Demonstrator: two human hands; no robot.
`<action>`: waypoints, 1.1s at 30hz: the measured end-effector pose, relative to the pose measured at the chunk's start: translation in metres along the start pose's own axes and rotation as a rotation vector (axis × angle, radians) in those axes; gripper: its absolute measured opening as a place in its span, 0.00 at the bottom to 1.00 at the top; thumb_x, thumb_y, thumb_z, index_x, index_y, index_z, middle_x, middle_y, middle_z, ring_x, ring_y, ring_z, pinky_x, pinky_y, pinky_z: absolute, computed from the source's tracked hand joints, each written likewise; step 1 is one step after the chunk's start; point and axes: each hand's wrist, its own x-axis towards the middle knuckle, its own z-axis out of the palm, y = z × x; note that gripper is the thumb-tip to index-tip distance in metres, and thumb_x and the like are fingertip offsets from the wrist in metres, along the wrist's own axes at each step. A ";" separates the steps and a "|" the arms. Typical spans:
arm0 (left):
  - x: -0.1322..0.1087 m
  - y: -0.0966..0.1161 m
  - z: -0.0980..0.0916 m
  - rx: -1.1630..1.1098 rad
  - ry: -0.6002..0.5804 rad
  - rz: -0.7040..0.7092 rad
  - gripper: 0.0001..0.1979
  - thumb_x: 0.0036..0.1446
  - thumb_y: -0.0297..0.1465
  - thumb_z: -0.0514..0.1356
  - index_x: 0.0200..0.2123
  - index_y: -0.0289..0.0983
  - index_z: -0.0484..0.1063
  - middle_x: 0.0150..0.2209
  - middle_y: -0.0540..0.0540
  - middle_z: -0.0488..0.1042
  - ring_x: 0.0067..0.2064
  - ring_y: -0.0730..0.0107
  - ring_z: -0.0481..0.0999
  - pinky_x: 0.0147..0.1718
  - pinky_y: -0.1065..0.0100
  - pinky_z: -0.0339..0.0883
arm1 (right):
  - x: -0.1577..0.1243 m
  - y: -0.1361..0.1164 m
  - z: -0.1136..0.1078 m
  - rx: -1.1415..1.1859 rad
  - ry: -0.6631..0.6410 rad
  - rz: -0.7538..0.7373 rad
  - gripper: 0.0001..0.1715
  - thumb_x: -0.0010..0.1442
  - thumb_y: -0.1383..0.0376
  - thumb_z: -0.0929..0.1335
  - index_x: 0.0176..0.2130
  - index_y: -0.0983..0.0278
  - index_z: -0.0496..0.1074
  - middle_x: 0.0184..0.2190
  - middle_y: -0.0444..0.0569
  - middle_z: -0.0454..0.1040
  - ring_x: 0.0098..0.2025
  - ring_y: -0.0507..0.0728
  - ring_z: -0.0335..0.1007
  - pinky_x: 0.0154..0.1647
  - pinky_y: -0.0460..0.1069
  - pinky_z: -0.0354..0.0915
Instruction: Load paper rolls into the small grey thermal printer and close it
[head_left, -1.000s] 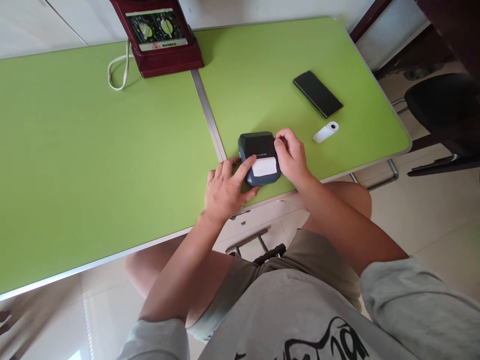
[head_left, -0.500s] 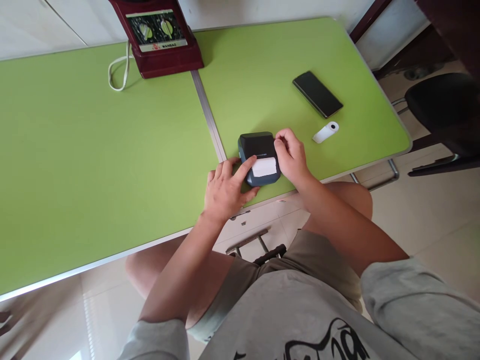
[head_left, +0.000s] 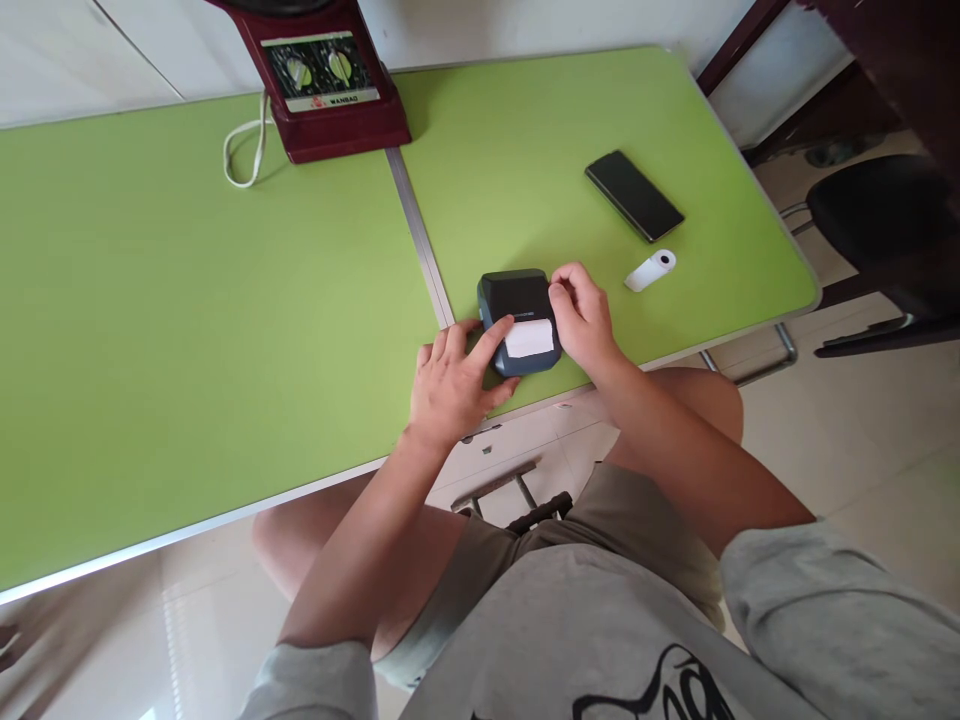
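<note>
A small dark mini thermal printer (head_left: 517, 293) lies near the front edge of the green table, with a short white paper strip (head_left: 529, 339) showing on its top. My left hand (head_left: 455, 380) holds the printer from the left: the index finger rests on top beside the paper, and the thumb is at the near side. At the printer's right edge is my right hand (head_left: 583, 312), its fingers curled and pressed together against that side. What its fingertips pinch there is hidden. To the right lies a white paper roll (head_left: 651, 271) with a loose end.
Behind the roll a black phone (head_left: 634, 195) lies on the green table (head_left: 225, 330). A dark red appliance (head_left: 341, 130) with two dials and a white cord (head_left: 241, 160) stands at the back. A metal strip (head_left: 418, 230) crosses the table. A black chair (head_left: 885, 230) stands at right.
The view has shifted very slightly. Both hands and the printer stay in the same position relative to each other.
</note>
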 end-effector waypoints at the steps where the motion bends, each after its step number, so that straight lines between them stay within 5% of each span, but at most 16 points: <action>1: 0.000 0.000 0.000 0.001 0.001 0.000 0.37 0.64 0.46 0.65 0.73 0.51 0.60 0.65 0.38 0.70 0.60 0.46 0.72 0.53 0.51 0.69 | 0.000 0.000 0.000 -0.002 -0.001 0.002 0.13 0.69 0.54 0.63 0.35 0.59 0.63 0.27 0.41 0.65 0.28 0.51 0.61 0.32 0.50 0.58; 18: -0.001 -0.001 0.001 -0.013 0.026 0.018 0.36 0.64 0.44 0.64 0.73 0.50 0.60 0.64 0.38 0.70 0.60 0.45 0.73 0.52 0.50 0.70 | 0.000 -0.003 -0.001 -0.023 0.000 0.027 0.19 0.69 0.47 0.63 0.35 0.58 0.63 0.27 0.42 0.66 0.28 0.53 0.61 0.33 0.50 0.59; 24: 0.002 -0.003 0.005 -0.100 0.039 -0.069 0.49 0.59 0.49 0.67 0.74 0.33 0.53 0.64 0.33 0.73 0.61 0.44 0.74 0.55 0.50 0.70 | 0.003 -0.001 -0.002 -0.026 -0.010 0.029 0.19 0.69 0.48 0.63 0.35 0.58 0.64 0.27 0.42 0.66 0.28 0.53 0.61 0.33 0.51 0.59; 30: 0.003 -0.002 0.005 -0.056 0.011 -0.066 0.47 0.61 0.49 0.66 0.73 0.29 0.56 0.67 0.30 0.70 0.62 0.42 0.73 0.56 0.49 0.69 | -0.005 -0.004 0.000 0.010 0.001 0.006 0.17 0.70 0.51 0.64 0.34 0.59 0.65 0.26 0.41 0.64 0.27 0.51 0.60 0.31 0.50 0.58; 33: 0.001 -0.003 0.005 -0.045 0.025 -0.048 0.47 0.61 0.50 0.65 0.73 0.29 0.56 0.66 0.29 0.71 0.62 0.42 0.74 0.55 0.50 0.70 | 0.009 -0.010 -0.020 0.076 0.052 -0.050 0.12 0.70 0.57 0.65 0.36 0.60 0.67 0.26 0.40 0.65 0.25 0.49 0.60 0.27 0.48 0.57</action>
